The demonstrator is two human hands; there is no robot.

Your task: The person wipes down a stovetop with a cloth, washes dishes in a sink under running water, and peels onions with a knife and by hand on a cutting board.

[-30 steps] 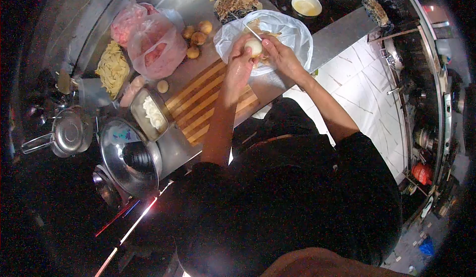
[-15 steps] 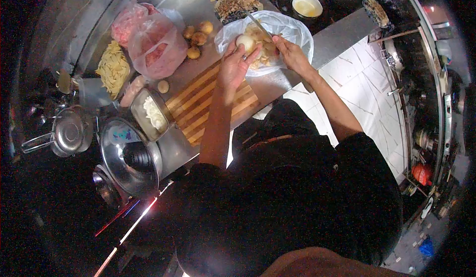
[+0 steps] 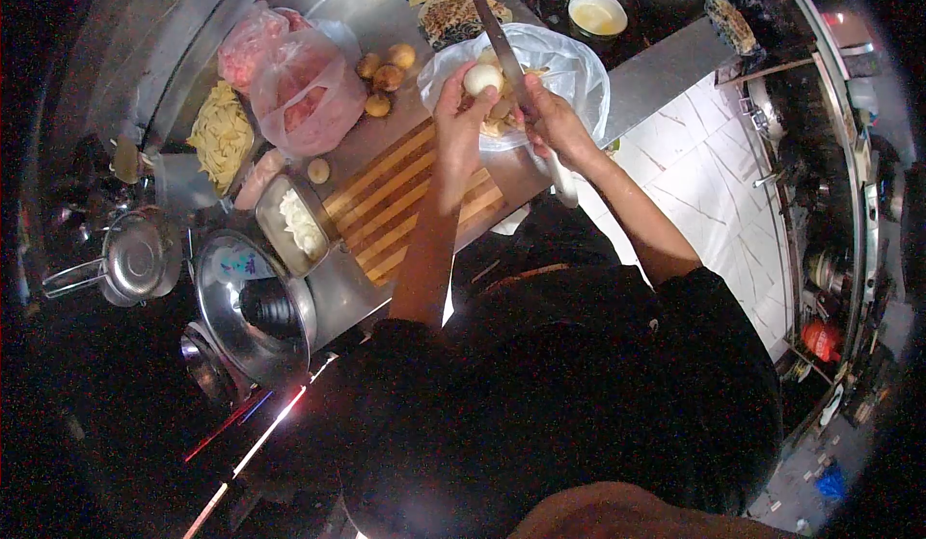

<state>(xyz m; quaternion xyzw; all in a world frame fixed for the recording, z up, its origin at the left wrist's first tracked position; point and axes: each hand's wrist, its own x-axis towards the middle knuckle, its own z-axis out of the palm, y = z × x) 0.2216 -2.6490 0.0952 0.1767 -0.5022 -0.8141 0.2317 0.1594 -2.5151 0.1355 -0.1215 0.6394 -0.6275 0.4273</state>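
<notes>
My left hand is closed around a peeled white onion, with the fingers on its sides. In my right hand is a long kitchen knife, its blade pointing up and away from me and its pale handle showing below the fist. The blade passes just right of the onion; whether it touches cannot be made out. Beneath both hands, a white plastic bag spreads open with pale brown peelings inside. Several unpeeled onions lie to the left on the metal counter.
A striped wooden cutting board lies before me. Left of it are a metal tray with white pieces, pinkish bags, and a pile of pale yellow strips. A white bowl stands at the back right.
The knife has swung more upright, and its handle now shows below my right hand. That hand has come lower and closer to my left hand; the onion has shifted slightly right.
</notes>
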